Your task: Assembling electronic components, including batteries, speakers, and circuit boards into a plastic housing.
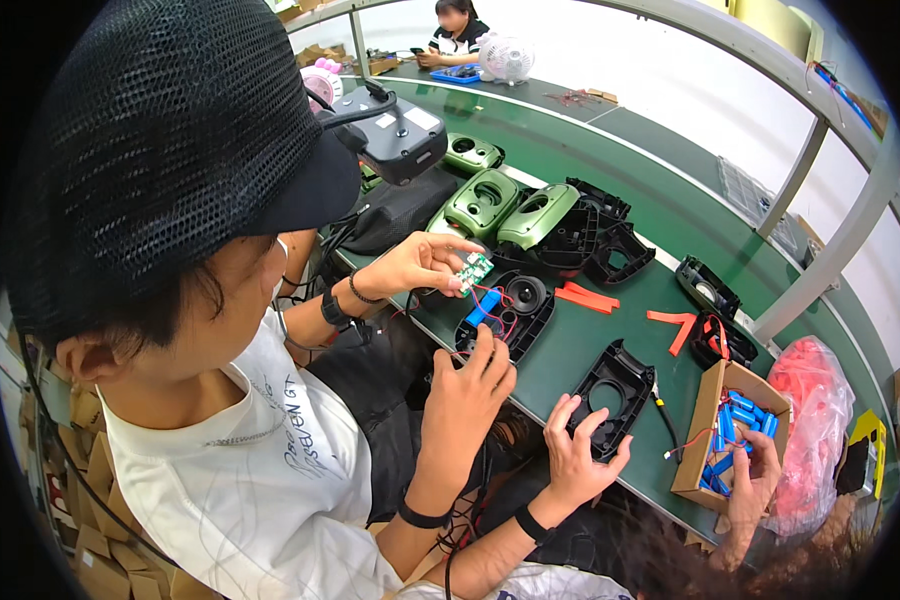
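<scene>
My left hand (582, 462) grips the near end of a black plastic shell (622, 372) with a large round hole, thumb on one side and fingers on the other. The shell lies at the table's near edge. My right hand (755, 484) reaches over the near rim of a cardboard box (697, 470), its thumb and fingers apart. Wired blue battery cells (722, 432) lie loose in the box, close to those fingertips; I see none clearly held. A black cable with a yellow end (658, 398) lies between shell and box.
On my left, a co-worker in a cap (200, 130) holds a green circuit board (473, 272) above another black shell (535, 325) with a blue cell. Green housings (482, 203) and orange strips (585, 297) lie beyond. A clear bag of red pieces (805, 430) stands right of the box.
</scene>
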{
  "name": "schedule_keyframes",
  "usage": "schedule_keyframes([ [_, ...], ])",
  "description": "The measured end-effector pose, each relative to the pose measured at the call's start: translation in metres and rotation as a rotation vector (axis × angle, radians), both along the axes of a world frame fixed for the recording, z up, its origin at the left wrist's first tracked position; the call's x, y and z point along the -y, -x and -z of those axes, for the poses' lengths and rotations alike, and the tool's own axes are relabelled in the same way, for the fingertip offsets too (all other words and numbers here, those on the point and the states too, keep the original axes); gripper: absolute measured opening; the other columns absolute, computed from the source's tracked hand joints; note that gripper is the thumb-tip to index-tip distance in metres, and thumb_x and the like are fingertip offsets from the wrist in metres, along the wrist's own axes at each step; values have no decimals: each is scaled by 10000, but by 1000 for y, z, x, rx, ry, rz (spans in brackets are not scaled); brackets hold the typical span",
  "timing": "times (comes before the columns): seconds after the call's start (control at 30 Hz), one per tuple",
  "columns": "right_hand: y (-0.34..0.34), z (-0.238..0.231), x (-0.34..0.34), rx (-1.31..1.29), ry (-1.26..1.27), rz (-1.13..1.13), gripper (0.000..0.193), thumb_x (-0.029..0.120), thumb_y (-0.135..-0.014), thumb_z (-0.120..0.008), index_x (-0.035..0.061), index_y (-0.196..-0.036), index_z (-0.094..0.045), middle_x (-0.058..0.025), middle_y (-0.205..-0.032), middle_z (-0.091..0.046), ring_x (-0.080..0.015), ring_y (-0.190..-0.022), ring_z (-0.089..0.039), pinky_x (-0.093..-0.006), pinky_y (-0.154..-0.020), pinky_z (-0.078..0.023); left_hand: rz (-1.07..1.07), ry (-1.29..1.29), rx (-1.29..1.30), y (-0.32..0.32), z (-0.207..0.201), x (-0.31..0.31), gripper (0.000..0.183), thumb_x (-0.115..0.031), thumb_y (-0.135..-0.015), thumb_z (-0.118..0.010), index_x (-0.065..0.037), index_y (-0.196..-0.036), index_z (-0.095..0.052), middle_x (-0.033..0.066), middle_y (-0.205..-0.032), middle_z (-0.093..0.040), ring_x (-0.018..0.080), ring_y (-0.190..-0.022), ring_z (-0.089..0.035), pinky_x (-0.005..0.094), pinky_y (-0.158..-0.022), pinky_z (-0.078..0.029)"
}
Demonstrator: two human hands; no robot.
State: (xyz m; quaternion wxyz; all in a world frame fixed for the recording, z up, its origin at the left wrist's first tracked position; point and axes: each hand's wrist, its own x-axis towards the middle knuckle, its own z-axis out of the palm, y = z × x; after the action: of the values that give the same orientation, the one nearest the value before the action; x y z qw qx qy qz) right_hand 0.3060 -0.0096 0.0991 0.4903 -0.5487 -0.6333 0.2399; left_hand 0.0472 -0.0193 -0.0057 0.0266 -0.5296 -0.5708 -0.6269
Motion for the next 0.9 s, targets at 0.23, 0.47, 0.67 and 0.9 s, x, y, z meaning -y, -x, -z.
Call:
schedule_keyframes([
  [0.23,0,-2,1,-46,2,-9,191,11,-996,-681,-28,-1183,-673,-61,-1089,-676,-116,-937,-642,-248,-802,-502,6,-1,-8,-3,-1,0,687,-216,-768,-918,-86,-1344,-566,259,-1440,-393,511,-1390,-412,603,-1163,-393],
  [0.47,3,-3,1,-24,-22,-10,206,8,-1001,-679,-38,-1201,-667,-78,-1092,-681,-146,-985,-673,-276,-874,-507,2,-1,0,-1,-1,-2,686,-219,-766,-920,-92,-1340,-568,259,-1439,-392,511,-1386,-416,605,-1160,-399],
  [0.67,2,-1,1,-31,-37,-25,203,11,-1002,-682,-37,-1199,-670,-77,-1105,-680,-143,-978,-670,-272,-869,-504,0,-8,-5,0,-2,-1,684,-222,-767,-919,-92,-1340,-570,256,-1435,-398,512,-1384,-421,604,-1157,-405],
  [0.9,0,-1,1,-20,-28,-14,201,21,-1004,-685,-30,-1198,-674,-68,-1107,-686,-135,-974,-665,-269,-858,-505,4,-10,2,0,-1,-1,682,-218,-764,-919,-93,-1339,-576,253,-1434,-401,510,-1386,-424,599,-1154,-408],
])
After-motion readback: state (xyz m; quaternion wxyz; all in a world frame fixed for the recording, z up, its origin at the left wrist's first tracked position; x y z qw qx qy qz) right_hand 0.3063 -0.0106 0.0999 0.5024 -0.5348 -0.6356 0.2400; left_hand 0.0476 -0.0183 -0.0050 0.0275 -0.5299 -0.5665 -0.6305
